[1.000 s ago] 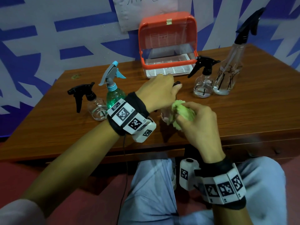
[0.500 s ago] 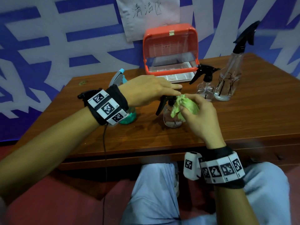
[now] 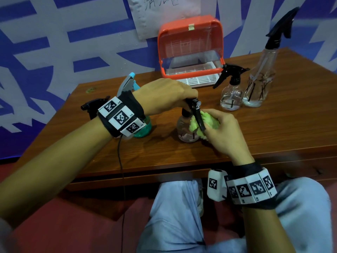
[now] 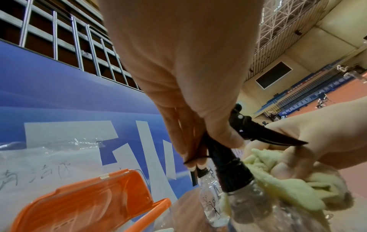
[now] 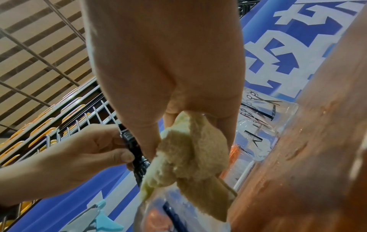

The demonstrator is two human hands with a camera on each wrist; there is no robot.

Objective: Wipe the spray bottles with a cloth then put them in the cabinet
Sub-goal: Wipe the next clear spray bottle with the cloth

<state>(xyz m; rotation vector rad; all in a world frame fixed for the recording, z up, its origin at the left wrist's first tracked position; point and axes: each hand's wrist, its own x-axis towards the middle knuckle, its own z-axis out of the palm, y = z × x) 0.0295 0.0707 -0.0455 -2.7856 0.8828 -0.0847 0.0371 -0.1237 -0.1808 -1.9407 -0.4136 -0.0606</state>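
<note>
Head view — bottle (image 3: 187, 131) beneath left hand (image 3: 164, 95)

A white paper sheet (image 3: 160, 13) taped to the blue and white wall carries handwritten Chinese characters; its top is cut off in the head view, and the left wrist view shows the characters 洁区 on it (image 4: 39, 174). The wristbands (image 3: 120, 116) bear square black-and-white coded markers with tiny print, too small to read. White characters run along a distant blue banner (image 4: 309, 100), too blurred to read.
</note>
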